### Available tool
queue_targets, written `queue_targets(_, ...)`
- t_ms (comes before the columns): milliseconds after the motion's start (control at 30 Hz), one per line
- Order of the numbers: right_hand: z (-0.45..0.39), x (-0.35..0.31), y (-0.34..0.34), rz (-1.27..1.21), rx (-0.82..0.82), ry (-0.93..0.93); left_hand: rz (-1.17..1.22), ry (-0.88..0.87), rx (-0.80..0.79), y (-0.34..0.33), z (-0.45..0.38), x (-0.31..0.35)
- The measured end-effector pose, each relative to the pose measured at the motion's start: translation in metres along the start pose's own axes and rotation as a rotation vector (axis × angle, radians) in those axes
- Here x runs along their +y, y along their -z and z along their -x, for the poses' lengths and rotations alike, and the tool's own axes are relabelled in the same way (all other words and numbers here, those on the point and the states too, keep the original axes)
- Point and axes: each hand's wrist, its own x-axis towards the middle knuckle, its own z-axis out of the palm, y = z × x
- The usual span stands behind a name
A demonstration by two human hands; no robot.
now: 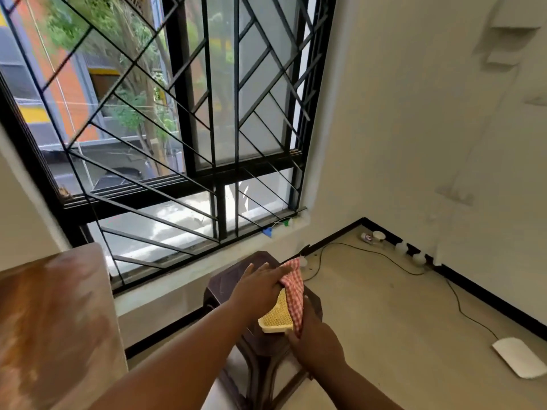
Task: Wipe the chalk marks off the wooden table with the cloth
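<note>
1. Both my hands are working over the dark stool (231, 279) at the bottom centre of the frame, below the barred window (177, 128). That's where the cloth is sitting, so I'm reaching there first.
2. My left hand (257, 287) is lying fairly flat on the upper end of the red checked cloth (294, 288), fingers mostly straight. I think I'm pinning it down so it doesn't slide, though whether the thumb is hooking under it I can't tell.
3. My right hand (316, 341) is gripping the cloth's lower end, fingers curling round the bunched corner, probably lifting it free.
4. The cloth is draping over a yellow scrub pad in a pale tray (273, 319), which is why I'm peeling it off instead of just grabbing it.
5. The wooden table (53, 321) is at the lower left of the frame, with pale smeary chalk marks (88, 270) on its top. Nothing is touching it yet, so I reckon the wiping hasn't started.
</note>
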Motion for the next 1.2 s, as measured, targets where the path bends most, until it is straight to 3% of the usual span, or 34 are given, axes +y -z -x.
queue_targets(233,-0.091,0.033,-0.030,0.080,-0.019,0.017,0.230,0.204,-0.137,-0.040,-0.088,-0.060)
queue_targets(467,-0.184,0.076,-0.077,0.248,-0.217,0.077,0.420,0.483,-0.408,-0.093,-0.170,-0.111)
queue_targets(633,-0.216,0.091,-0.116,0.357,-0.375,0.141,0.463,0.575,-0.461,-0.139,-0.198,-0.133)
queue_targets(833,-0.233,0.093,-0.150,0.170,-0.402,0.043,0.279,0.427,-0.471,-0.187,-0.205,-0.148)
queue_targets(1000,-0.241,0.085,-0.169,0.128,-0.559,-0.059,-0.292,0.036,-0.499,-0.203,-0.192,-0.161)
queue_targets(1100,-0.240,0.081,-0.171,0.153,-0.642,-0.091,-0.391,0.023,-0.500,-0.206,-0.176,-0.162)
queue_targets(1200,-0.236,0.080,-0.165,0.162,-0.577,-0.059,-0.380,0.081,-0.488,-0.202,-0.152,-0.161)
